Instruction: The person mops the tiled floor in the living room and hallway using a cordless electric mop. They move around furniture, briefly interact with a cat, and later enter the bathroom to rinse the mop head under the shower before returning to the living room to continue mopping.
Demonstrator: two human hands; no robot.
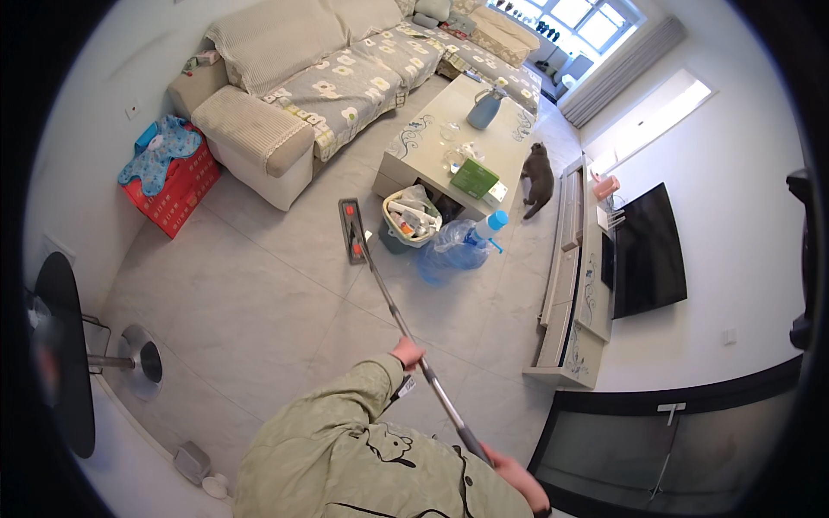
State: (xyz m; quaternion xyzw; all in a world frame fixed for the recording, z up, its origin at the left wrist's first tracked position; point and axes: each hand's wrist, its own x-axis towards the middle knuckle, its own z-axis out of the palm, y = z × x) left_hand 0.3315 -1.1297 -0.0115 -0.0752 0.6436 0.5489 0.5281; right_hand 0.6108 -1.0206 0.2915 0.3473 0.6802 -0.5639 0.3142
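A flat mop crosses the middle of the view, its metal pole (444,396) slanting away from my body. My left hand (408,353) grips the pole partway down. Higher up, near its dark end, my right hand (515,474) is closed around the pole. The grey rectangular mop head (353,232) with red fittings lies on the tiled floor (272,311). Just right of the mop head stands a lined trash bin (396,241) full of waste. Next to the bin is a clear blue water jug (456,256) with a pump (491,225) on top.
Behind the bin stands a coffee table (414,152) with a blue thermos jug (486,109) and a green box (475,178). A grey cat (537,173) is beside it. A sofa (259,133), red box (175,194), TV cabinet (570,285) and bar stool (139,362) line the sides.
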